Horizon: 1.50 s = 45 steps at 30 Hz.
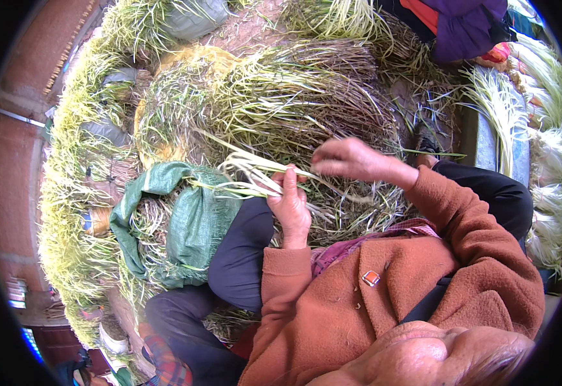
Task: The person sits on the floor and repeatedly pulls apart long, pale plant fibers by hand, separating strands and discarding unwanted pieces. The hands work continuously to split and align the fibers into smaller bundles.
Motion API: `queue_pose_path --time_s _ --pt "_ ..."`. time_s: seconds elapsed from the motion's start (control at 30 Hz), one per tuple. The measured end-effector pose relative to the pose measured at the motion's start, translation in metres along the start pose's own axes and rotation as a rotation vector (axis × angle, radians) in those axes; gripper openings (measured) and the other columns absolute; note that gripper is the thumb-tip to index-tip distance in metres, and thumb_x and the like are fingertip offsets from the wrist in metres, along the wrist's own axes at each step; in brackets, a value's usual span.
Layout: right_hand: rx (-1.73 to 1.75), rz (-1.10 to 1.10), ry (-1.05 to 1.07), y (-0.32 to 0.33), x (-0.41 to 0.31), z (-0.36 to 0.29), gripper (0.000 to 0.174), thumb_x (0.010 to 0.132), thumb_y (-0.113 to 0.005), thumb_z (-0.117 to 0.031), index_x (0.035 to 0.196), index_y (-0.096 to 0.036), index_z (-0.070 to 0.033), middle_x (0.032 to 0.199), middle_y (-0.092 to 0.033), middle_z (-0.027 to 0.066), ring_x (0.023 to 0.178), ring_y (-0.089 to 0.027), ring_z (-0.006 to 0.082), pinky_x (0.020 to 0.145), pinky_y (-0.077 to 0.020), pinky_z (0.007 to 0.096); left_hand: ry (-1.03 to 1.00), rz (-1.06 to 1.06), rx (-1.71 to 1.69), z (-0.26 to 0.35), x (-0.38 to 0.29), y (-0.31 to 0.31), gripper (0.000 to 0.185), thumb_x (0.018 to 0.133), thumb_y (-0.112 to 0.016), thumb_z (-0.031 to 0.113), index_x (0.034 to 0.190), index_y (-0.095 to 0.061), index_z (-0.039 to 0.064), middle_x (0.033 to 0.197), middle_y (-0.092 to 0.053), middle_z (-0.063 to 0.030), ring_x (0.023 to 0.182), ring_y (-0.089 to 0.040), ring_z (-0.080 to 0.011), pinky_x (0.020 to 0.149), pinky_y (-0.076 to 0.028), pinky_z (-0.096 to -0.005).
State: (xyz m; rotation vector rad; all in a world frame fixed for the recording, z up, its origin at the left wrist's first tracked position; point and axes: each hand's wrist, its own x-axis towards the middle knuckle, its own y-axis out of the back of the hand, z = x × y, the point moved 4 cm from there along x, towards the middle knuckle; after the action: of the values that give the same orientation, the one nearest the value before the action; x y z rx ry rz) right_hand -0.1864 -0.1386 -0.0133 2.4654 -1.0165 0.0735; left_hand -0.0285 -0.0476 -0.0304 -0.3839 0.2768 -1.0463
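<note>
My left hand (290, 207) grips a small bunch of pale, long-leaved stalks (249, 166), which look like blanched garlic shoots. Their leaves fan out to the left and the thin ends point right. Just right of the bunch is my right hand (344, 158), blurred, its fingers bent close to the stalks. Whether anything is in those fingers cannot be made out. Beyond both hands spreads a large heap of uncut-looking stalks (300, 101), leafy at left and brownish at the stem ends. Loose leaf scraps (358, 219) lie below my hands.
A green woven sack (196, 231) holding trimmings stands by my left knee. Tied bundles (76, 193) line the left wall. At right, pale stalks (503, 120) rest on a metal box (484, 140), beside further white bundles (549, 193). Another person's purple clothing (469, 29) shows at upper right.
</note>
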Motion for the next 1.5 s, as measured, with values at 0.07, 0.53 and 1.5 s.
queue_pose_path --time_s 0.07,0.53,1.5 --pt "0.043 -0.102 0.081 -0.018 0.000 -0.018 0.032 0.088 -0.065 -0.034 0.098 -0.065 -0.003 0.078 -0.065 0.0141 0.068 -0.064 0.0264 0.062 -0.0488 0.0375 -0.056 -0.009 0.029 -0.002 -0.001 -0.004 0.014 0.092 -0.064 0.019 0.095 -0.062 0.005 0.083 -0.061 0.0014 0.067 -0.053 -0.0040 0.051 -0.035 -0.0159" --pt "0.774 -0.153 -0.315 -0.035 -0.009 -0.030 0.025 0.095 -0.058 -0.028 0.101 -0.065 -0.004 0.075 -0.062 -0.0023 0.063 -0.052 0.0035 0.055 -0.0393 0.0190 0.250 -0.212 -0.047 -0.020 -0.009 -0.007 0.030 0.091 -0.064 0.031 0.098 -0.064 0.002 0.069 -0.056 0.0047 0.055 -0.049 -0.0026 0.049 -0.039 -0.0178" --pt "1.156 0.347 -0.228 0.052 -0.031 0.016 0.019 0.097 -0.054 -0.028 0.090 -0.053 -0.011 0.057 -0.037 -0.0100 0.046 -0.034 0.0011 0.037 -0.0261 0.0167 -0.340 0.256 -0.212 0.099 0.015 0.073 0.023 0.097 -0.053 0.033 0.102 -0.056 0.011 0.088 -0.056 0.0025 0.069 -0.050 -0.0027 0.038 -0.029 -0.0144"
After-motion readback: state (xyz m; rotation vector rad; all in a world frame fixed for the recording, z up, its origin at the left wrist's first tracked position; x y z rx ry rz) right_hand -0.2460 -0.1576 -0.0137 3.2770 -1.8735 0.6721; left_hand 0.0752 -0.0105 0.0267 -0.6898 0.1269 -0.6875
